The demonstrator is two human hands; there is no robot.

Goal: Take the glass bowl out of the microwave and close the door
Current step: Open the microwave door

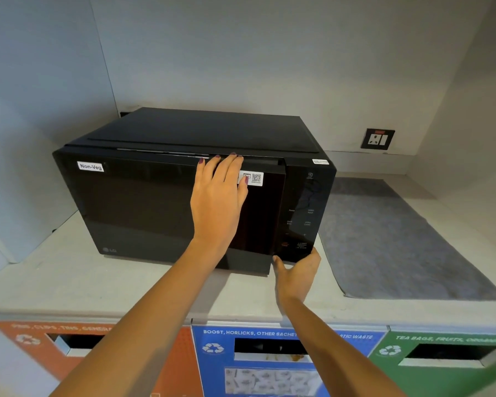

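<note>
Microwave (161,202) door (184,207) slightly ajar, left hand (216,202) flat on it, right hand (297,275) open at lower corner

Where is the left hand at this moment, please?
In the head view, the left hand lies flat on the upper right part of the microwave door, its fingertips at the door's top edge, just left of the QR sticker.

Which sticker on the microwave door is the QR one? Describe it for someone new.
Start at the black microwave on the counter. On its door's upper right, beside the left hand, sits a white QR sticker. The other label, far left, reads Non-Veg.
</note>
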